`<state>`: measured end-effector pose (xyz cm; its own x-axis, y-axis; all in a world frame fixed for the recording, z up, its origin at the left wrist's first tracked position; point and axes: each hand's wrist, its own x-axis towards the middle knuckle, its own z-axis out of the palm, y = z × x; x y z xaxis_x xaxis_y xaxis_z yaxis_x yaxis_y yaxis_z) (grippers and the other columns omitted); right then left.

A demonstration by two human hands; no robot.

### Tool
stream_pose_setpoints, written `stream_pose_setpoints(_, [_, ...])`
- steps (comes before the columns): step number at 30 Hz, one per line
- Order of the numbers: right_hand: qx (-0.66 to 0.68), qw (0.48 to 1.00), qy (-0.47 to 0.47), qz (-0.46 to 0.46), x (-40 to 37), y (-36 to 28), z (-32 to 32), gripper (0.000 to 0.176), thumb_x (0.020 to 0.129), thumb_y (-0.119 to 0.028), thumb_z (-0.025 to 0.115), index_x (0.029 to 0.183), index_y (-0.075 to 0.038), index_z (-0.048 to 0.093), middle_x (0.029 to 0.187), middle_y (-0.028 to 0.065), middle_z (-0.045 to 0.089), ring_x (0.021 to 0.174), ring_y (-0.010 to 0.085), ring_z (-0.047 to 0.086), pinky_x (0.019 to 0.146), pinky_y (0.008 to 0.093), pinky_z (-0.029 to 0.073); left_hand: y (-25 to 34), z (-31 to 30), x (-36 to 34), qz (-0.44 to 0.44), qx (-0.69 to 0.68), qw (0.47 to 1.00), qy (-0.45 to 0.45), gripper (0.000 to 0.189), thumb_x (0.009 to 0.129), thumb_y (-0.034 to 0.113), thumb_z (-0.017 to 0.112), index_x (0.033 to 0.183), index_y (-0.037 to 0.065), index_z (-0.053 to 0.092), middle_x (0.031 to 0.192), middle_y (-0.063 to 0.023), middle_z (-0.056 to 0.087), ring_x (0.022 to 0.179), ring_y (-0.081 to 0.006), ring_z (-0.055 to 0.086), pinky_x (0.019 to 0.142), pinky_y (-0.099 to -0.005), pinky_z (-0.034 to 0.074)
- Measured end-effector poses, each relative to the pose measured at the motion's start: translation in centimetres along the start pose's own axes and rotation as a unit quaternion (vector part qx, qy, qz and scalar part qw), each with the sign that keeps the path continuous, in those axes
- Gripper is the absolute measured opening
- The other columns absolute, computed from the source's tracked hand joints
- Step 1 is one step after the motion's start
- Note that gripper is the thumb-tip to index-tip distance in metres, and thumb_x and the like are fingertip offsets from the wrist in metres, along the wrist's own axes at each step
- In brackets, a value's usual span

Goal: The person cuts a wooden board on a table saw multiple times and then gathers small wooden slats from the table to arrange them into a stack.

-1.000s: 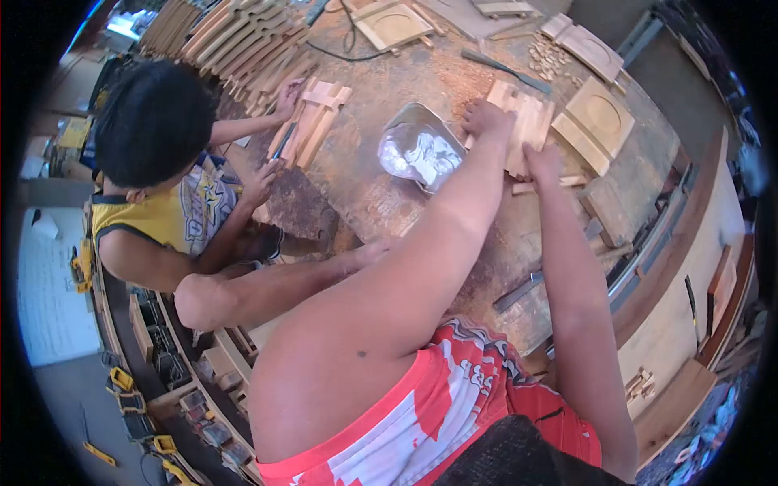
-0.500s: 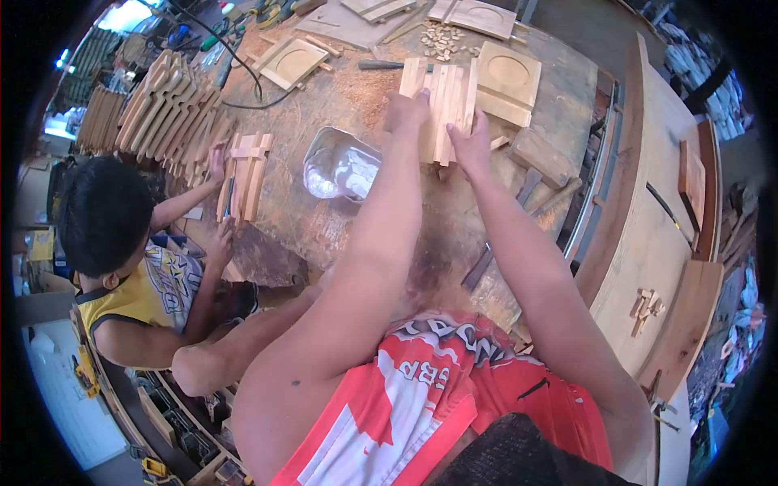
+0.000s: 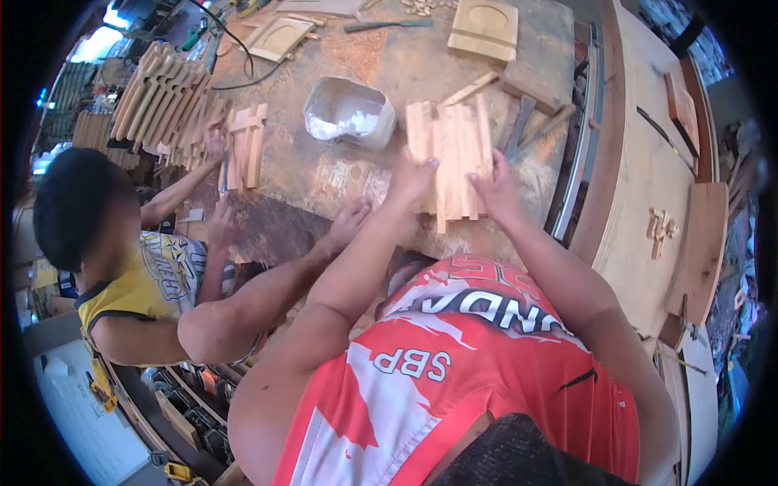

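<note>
Between my two hands is a bundle of light wooden strips (image 3: 450, 162), held above the near part of the workbench. My left hand (image 3: 415, 176) grips its left edge, with the thumb on top. On the right edge my right hand (image 3: 496, 190) is closed the same way, thumb over the wood. The strips lie side by side, and their ends are uneven. A white container (image 3: 350, 113) with whitish liquid stands just left of the bundle. Behind it lies a loose wooden stick (image 3: 472, 87).
A co-worker (image 3: 121, 259) at the left handles slatted wood (image 3: 245, 146). A wooden block (image 3: 531, 85), a chisel (image 3: 519, 125) and a board with a round recess (image 3: 484, 28) lie at the back right. Curved wooden parts (image 3: 158, 97) are stacked at the back left.
Both hands have drawn the bundle of strips toward my body, away from the recessed board. The view has shifted, and a foot now shows at the bench's near edge.
</note>
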<state>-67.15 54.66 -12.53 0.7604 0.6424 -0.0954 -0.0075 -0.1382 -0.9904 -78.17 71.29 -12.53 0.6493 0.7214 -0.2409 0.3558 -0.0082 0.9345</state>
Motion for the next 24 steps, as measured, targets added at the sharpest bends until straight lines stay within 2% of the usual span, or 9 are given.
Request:
stream_pose_setpoints(2, [-0.073,0.995,-0.062,0.033,-1.3,0.6,0.4,0.070,0.087,-0.007,0.070,0.145,0.002,0.032,0.136,0.0210,0.053,0.127,0.0276,0.052,0.109,0.0367,0.038,-3.7,-1.0,-1.3,-0.029,0.000,1.000,-0.005,0.047,0.091,0.008,0.065,0.132,-0.003,0.047,0.118,-0.0160,0.064,0.106,-0.0203,0.063,0.092,-0.0348,0.051])
stream_pose_setpoints(4, [-0.049,0.995,-0.076,0.034,-1.9,2.8,1.1,0.070,0.087,-0.008,0.070,0.145,0.001,0.032,0.136,0.0219,0.053,0.128,0.0290,0.052,0.109,0.0375,0.038,-5.9,-1.5,-2.5,-0.062,-0.036,0.997,0.003,0.044,0.092,0.005,0.062,0.133,-0.002,0.047,0.118,-0.0149,0.064,0.105,-0.0202,0.063,0.092,-0.0356,0.051])
stream_pose_setpoints(6, [-0.025,0.995,-0.091,0.032,-2.4,3.5,1.3,0.070,0.087,-0.009,0.070,0.145,0.001,0.032,0.136,0.0229,0.053,0.128,0.0304,0.052,0.109,0.0384,0.038,-4.5,-1.6,-3.9,-0.053,-0.050,0.997,-0.001,0.046,0.091,0.004,0.062,0.134,-0.001,0.046,0.118,-0.0153,0.064,0.106,-0.0211,0.063,0.093,-0.0362,0.050])
stream_pose_setpoints(8, [-0.142,0.987,-0.069,-0.038,-2.8,3.2,0.9,0.070,0.087,-0.010,0.070,0.145,0.001,0.032,0.135,0.0254,0.054,0.128,0.0352,0.053,0.107,0.0403,0.040,-4.3,-1.5,-4.6,-0.042,-0.065,0.997,-0.008,0.048,0.091,0.003,0.062,0.136,0.000,0.045,0.119,-0.0156,0.064,0.107,-0.0220,0.063,0.094,-0.0368,0.049])
stream_pose_setpoints(14, [-0.228,0.971,-0.065,0.010,-2.5,3.2,-0.6,0.073,0.086,-0.013,0.071,0.146,0.003,0.032,0.134,0.0278,0.055,0.125,0.0388,0.055,0.106,0.0412,0.042,-5.2,-1.5,-3.6,0.003,0.158,0.987,0.003,0.052,0.084,0.006,0.068,0.134,0.002,0.051,0.118,-0.0185,0.067,0.111,-0.0305,0.064,0.096,-0.0384,0.048])
stream_pose_setpoints(16, [-0.227,0.972,-0.065,0.009,-2.7,3.2,-1.2,0.073,0.086,-0.014,0.071,0.146,0.002,0.033,0.133,0.0276,0.056,0.125,0.0384,0.055,0.106,0.0412,0.042,-6.9,-1.9,-3.0,0.064,0.210,0.975,0.036,0.050,0.081,0.009,0.071,0.128,0.002,0.056,0.112,-0.0210,0.068,0.107,-0.0349,0.066,0.091,-0.0404,0.050])
stream_pose_setpoints(19, [-0.207,0.975,-0.075,0.017,-2.2,4.0,-2.1,0.071,0.086,-0.015,0.070,0.146,0.002,0.034,0.133,0.0275,0.056,0.125,0.0384,0.055,0.106,0.0416,0.042,-3.8,-3.5,-4.1,0.028,0.248,0.968,-0.010,0.049,0.080,0.011,0.073,0.127,0.004,0.058,0.109,-0.0231,0.068,0.101,-0.0382,0.066,0.086,-0.0436,0.051])
stream_pose_setpoints(20, [-0.188,0.978,-0.084,0.027,-2.2,3.9,-2.0,0.071,0.087,-0.015,0.070,0.146,0.002,0.035,0.134,0.0276,0.056,0.125,0.0387,0.055,0.106,0.0419,0.042,-3.6,-3.9,-4.5,0.055,0.298,0.953,0.006,0.048,0.080,0.016,0.074,0.125,0.005,0.061,0.099,-0.0247,0.068,0.094,-0.0408,0.067,0.082,-0.0463,0.052])
stream_pose_setpoints(24, [-0.210,0.975,-0.061,0.032,-2.9,3.0,-1.6,0.071,0.087,-0.017,0.069,0.146,0.003,0.035,0.134,0.0280,0.055,0.126,0.0392,0.054,0.107,0.0417,0.042,-2.5,-4.6,-5.4,0.051,0.379,0.924,-0.017,0.055,0.081,0.021,0.074,0.129,0.002,0.057,0.102,-0.0268,0.065,0.098,-0.0420,0.065,0.086,-0.0467,0.051])
